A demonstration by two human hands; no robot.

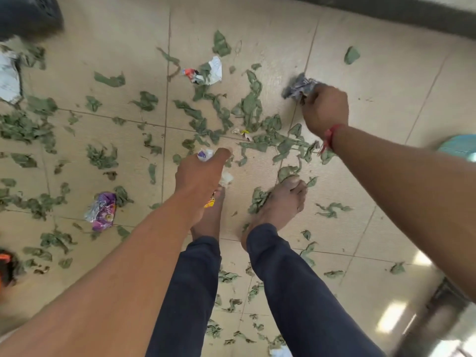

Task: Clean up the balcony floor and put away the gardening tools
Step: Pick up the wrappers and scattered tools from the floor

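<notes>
- The right hand (325, 109) is clenched round a crumpled grey wrapper (300, 87), which sits at or just above the floor (373, 73). It is blurred, so contact cannot be told.
- The left hand (201, 171) grips a bunch of small wrappers (204, 154), with white, purple and yellow bits poking out between the fingers.
- The step in hand looks like picking out the litter by hand. It would go best by squeezing each foil tight so it packs small, and by passing it to the fuller left hand only if that grip can take more.
- A purple wrapper (101, 211) and a white and red wrapper (206, 72) lie loose and well apart, so each needs its own reach.
- The leaves (249, 104) are limp, curled and dull green, thin and scattered all over. They likely suit sweeping, not pinching.
- The floor is smooth beige tile with thin joints, where scraps may catch.
- No gardening tool can be plainly made out.
</notes>
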